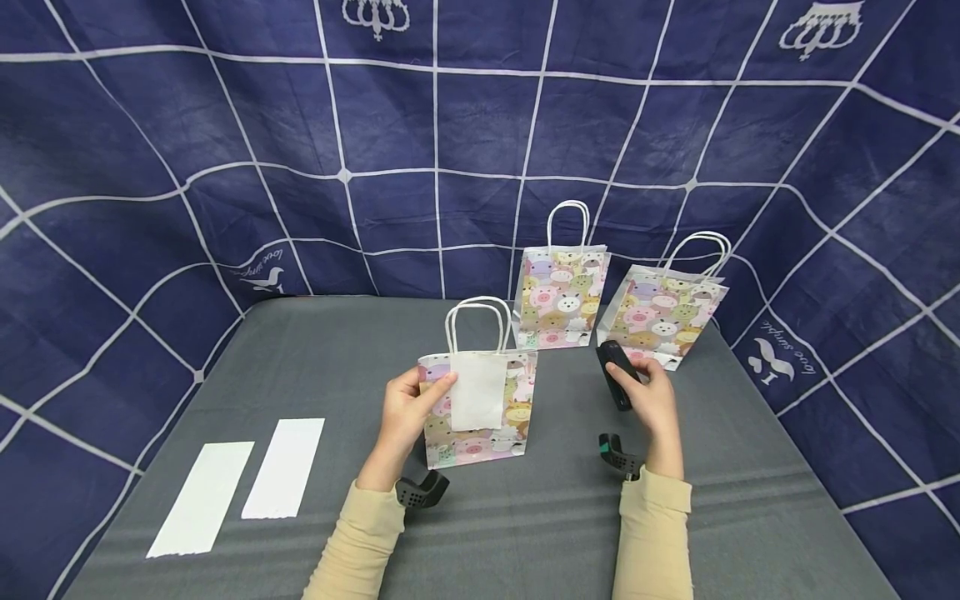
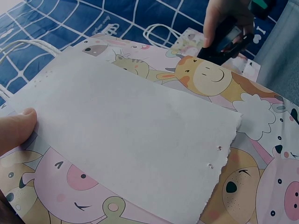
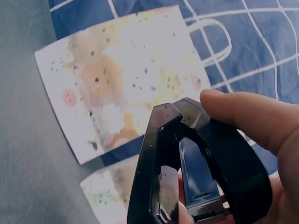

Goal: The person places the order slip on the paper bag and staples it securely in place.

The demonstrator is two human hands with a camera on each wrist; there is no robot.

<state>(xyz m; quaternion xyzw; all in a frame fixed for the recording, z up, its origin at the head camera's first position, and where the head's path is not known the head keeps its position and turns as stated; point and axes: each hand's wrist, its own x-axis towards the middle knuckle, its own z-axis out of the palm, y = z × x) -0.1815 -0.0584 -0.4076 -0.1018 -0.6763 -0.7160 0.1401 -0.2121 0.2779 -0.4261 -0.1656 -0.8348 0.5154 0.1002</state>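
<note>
A paper gift bag (image 1: 519, 417) printed with cartoon animals stands at the middle of the table, its white twisted handles upright. My left hand (image 1: 408, 408) pinches its left top edge, thumb in front. A white paper strip (image 1: 477, 392) lies flat against the bag's front, below the handles; in the left wrist view its ragged end shows two small holes. To the right, my right hand (image 1: 651, 400) grips a black stapler (image 1: 617, 375), held apart from the bag. The right wrist view shows the stapler (image 3: 243, 168) with its arms spread.
Two more animal-print bags stand at the back right, one upright (image 1: 562, 292) and one leaning back (image 1: 663, 312). At the left of the grey table (image 1: 345, 333) lie two white paper strips (image 1: 202, 496) (image 1: 285, 467). A blue checked cloth (image 1: 480, 125) hangs behind.
</note>
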